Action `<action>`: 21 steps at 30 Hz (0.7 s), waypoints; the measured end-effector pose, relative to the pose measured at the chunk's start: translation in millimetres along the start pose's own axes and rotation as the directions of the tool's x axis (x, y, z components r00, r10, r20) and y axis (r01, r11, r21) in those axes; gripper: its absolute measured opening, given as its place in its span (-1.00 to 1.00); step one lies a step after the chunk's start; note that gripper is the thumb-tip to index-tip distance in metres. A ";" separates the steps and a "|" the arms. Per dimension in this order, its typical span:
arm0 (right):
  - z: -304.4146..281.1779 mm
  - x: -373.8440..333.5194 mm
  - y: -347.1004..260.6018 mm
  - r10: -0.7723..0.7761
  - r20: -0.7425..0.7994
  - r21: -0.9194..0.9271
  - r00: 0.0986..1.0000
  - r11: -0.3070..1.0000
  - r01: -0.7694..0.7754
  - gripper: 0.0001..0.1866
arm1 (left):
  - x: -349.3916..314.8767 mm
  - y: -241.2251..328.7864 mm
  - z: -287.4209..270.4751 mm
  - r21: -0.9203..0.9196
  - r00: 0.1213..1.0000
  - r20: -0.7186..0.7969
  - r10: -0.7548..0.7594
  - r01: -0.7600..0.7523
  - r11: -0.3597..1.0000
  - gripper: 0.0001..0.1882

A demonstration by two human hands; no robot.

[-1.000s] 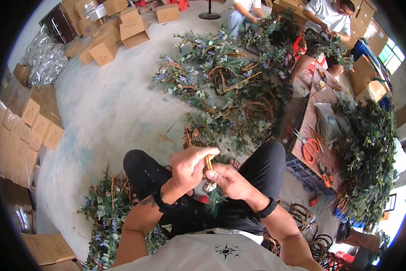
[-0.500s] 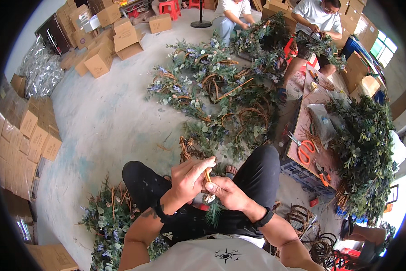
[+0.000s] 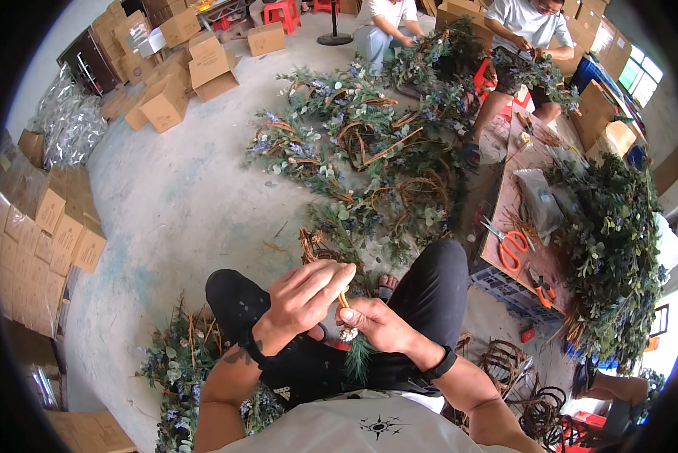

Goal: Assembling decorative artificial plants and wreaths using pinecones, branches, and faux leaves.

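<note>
Between my knees, my right hand [image 3: 380,323] pinches an artificial pine sprig with a pale pine cone [image 3: 348,334] and green needles [image 3: 360,359] pointing down toward me. Its brown stems [image 3: 344,300] rise out of that grip. My left hand [image 3: 307,294] presses its fingers together around the upper end of these stems, partly hiding them. Just beyond both hands lies a brown twig wreath [image 3: 313,245] with greenery on it.
Several wreaths [image 3: 339,143] cover the floor ahead. At right, a low worktable [image 3: 497,226] bears orange-handled scissors [image 3: 510,245], pliers [image 3: 540,288] and a heap of greenery [image 3: 610,249]. Bare vine rings [image 3: 501,366] lie right of me, cartons [image 3: 67,226] left. Two people work at the far side.
My left hand has shifted slightly left, its fingers lying flatter over the stems. My right hand keeps its pinch on the sprig, nearly in place.
</note>
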State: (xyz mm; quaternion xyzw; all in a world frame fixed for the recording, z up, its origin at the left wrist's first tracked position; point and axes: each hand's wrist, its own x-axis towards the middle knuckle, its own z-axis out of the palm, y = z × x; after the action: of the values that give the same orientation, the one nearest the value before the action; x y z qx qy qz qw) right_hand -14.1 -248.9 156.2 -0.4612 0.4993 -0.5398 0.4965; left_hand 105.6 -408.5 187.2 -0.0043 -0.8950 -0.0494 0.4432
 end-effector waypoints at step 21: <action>6.9 5.2 12.4 0.017 0.003 0.135 1.000 0.991 -0.018 -0.57 | 1.1 -8.4 12.0 -0.096 0.997 -0.065 0.051 -0.057 0.994 -0.66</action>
State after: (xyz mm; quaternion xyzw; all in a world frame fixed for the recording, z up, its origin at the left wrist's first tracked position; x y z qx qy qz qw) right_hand -6.6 -254.7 144.3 -0.4226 0.4653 -0.5676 0.5318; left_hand 95.0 -415.8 180.1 -0.0485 -0.8768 -0.0815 0.4714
